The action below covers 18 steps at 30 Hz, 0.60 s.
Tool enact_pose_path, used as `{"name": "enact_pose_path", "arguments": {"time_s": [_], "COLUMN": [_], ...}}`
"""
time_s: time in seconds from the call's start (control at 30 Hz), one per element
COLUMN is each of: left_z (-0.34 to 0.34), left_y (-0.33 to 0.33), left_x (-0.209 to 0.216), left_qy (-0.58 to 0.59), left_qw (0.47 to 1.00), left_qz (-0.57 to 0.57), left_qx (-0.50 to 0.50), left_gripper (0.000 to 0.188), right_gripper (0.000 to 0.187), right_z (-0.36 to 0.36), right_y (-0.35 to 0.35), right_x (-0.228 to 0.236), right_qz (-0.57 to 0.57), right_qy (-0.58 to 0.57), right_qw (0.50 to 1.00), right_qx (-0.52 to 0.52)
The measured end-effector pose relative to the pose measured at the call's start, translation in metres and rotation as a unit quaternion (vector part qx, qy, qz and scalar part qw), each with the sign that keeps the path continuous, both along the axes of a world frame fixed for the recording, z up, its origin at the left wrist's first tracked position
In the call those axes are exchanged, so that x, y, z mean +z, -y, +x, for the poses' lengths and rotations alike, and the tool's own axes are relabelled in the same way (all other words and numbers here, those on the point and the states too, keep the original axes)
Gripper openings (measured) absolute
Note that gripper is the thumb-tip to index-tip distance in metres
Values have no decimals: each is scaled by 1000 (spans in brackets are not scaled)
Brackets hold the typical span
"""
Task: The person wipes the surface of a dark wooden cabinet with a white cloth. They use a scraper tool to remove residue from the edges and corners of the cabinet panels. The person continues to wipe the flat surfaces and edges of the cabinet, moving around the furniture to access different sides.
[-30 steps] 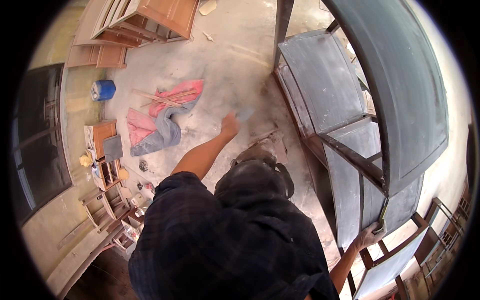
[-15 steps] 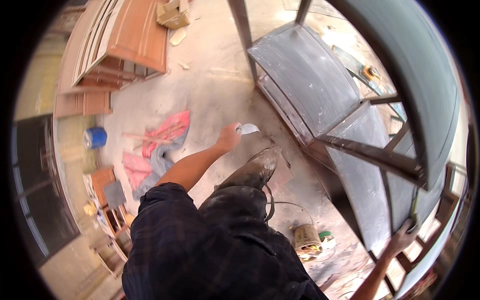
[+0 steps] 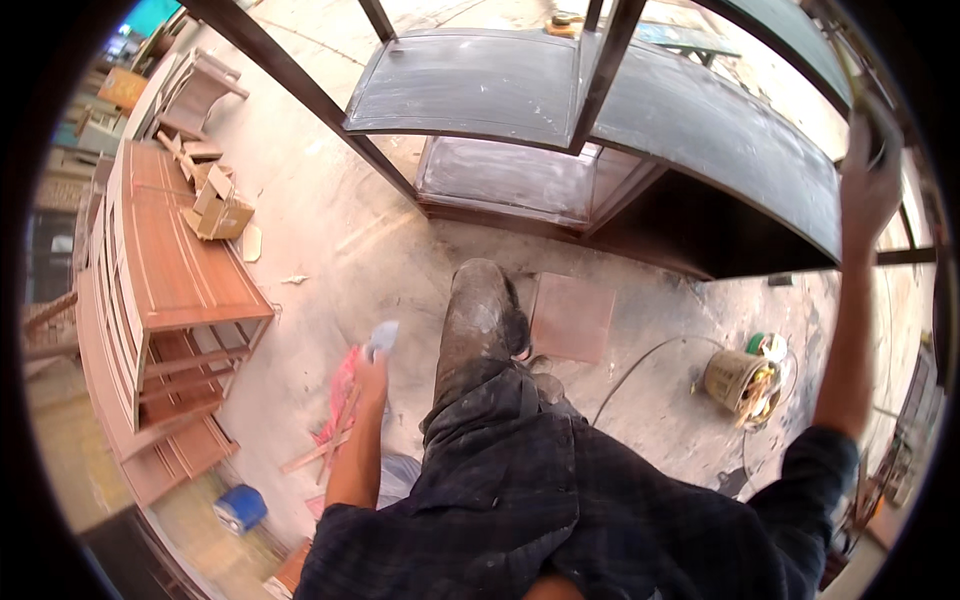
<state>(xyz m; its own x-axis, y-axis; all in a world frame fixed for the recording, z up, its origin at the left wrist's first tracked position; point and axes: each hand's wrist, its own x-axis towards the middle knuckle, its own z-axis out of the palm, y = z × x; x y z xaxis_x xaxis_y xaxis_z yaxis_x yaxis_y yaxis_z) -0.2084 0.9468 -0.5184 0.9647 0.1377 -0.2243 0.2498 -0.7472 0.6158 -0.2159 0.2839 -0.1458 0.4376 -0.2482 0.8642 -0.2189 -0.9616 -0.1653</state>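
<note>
In my left hand (image 3: pixel 370 380), raised over the floor at left of my leg, is a thin pale scraper blade (image 3: pixel 384 335), its wide end pointing up and away; the fingers are closed round its base. My right arm reaches far right, where my right hand (image 3: pixel 868 195) is closed round a dark object (image 3: pixel 880 140) with a yellowish strip by it; its kind is too blurred to tell. That hand is beside the end of a dark wooden furniture frame (image 3: pixel 600 80) with grey, streaky panels (image 3: pixel 470 85).
Reddish-brown cabinets (image 3: pixel 190 240) stand at left, with a cardboard box (image 3: pixel 218 205) on the floor beside them. A blue container (image 3: pixel 240 508), pink cloth (image 3: pixel 345 390) and wood strips lie nearer. A filled bucket (image 3: pixel 735 380) and a flat reddish board (image 3: pixel 573 318) are at right.
My view has turned right, so the furniture now spans the top. My left hand has lowered with the pale blade, and my right hand has moved up along the furniture's right end.
</note>
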Motion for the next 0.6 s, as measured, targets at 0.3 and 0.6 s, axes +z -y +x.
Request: {"name": "enact_pose_path", "arguments": {"time_s": [0.3, 0.6], "left_z": [-86, 201], "left_y": [-209, -86], "left_x": [-131, -39], "left_qy": [-177, 62], "left_qw": [977, 973], "left_qz": [118, -25], "left_qx": [28, -221], "left_gripper": [23, 21], "right_gripper": [18, 21], "right_z": [-159, -147], "right_y": [-306, -398], "right_x": [-347, -500], "right_qz": [532, 678], "right_qy": [-250, -162], "right_qw": [809, 683], "right_qx": [-17, -219]}}
